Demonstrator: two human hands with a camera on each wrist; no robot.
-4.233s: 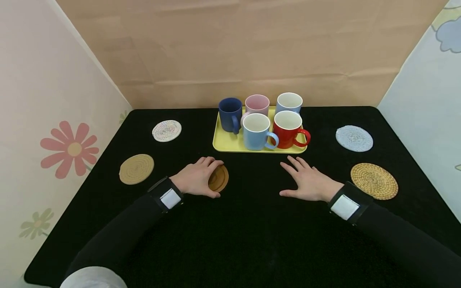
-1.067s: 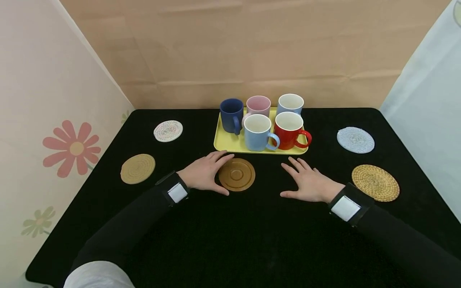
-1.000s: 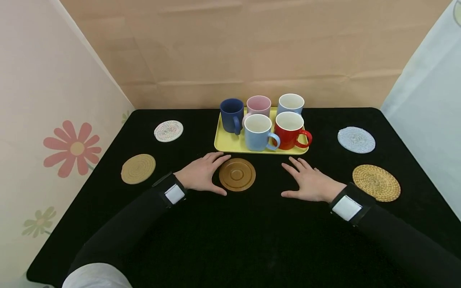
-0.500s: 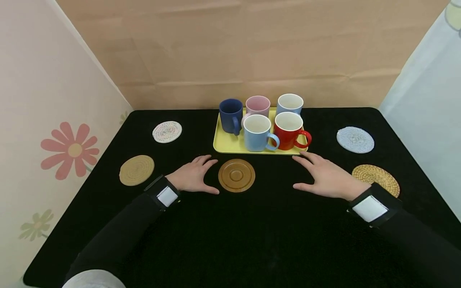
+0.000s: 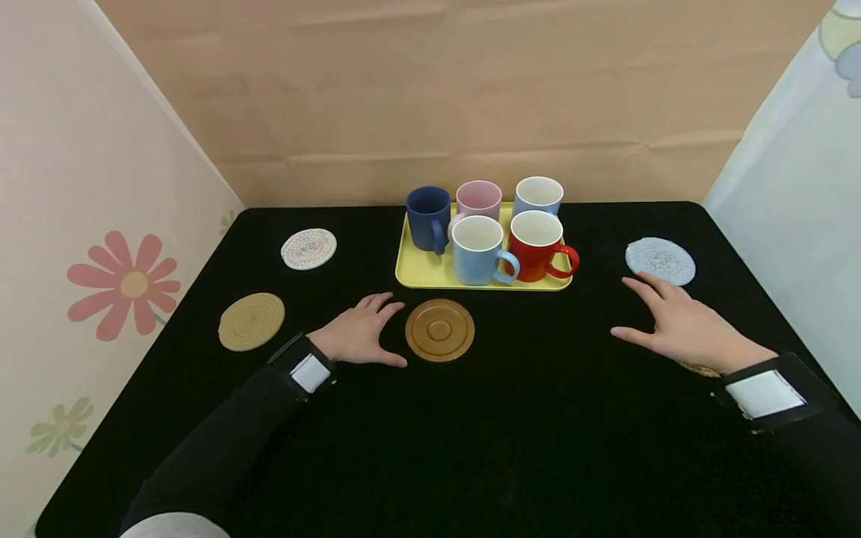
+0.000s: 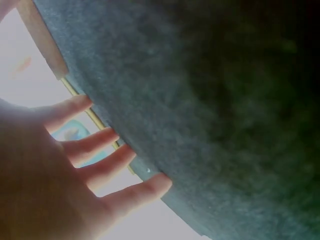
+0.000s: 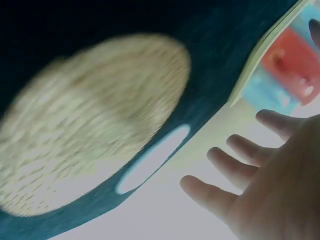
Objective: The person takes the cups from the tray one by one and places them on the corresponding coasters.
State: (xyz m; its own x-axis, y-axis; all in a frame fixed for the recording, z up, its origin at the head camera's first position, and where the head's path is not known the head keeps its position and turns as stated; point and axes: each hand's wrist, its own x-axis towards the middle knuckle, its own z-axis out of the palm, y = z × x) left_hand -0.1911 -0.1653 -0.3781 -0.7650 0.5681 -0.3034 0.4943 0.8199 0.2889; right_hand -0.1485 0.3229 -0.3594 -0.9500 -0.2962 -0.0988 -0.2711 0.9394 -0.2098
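My left hand (image 5: 356, 332) is spread on the left of a round brown wooden coaster (image 5: 440, 331), thumb and fingertips a little short of its edge. It holds nothing; the left wrist view shows its fingers apart over the black table. On the right, my right hand (image 5: 693, 329), fingers spread and holding nothing, hovers over a round woven straw coaster (image 5: 701, 370), hiding most of it. The right wrist view shows this straw coaster (image 7: 100, 120) large and blurred. Just beyond the right fingertips lies a pale blue round coaster (image 5: 661, 258).
A yellow tray (image 5: 424, 270) at the back middle carries several mugs, among them a dark blue mug (image 5: 427, 217), a pink mug (image 5: 478, 198), a light blue mug (image 5: 477, 250) and a red mug (image 5: 534, 246). A tan coaster (image 5: 252, 321) and a white speckled coaster (image 5: 309, 249) lie left.
The wooden coaster was moved right to the middle, below the tray, and let go. My left hand drew back left from it. My right hand has moved right, over the straw coaster.
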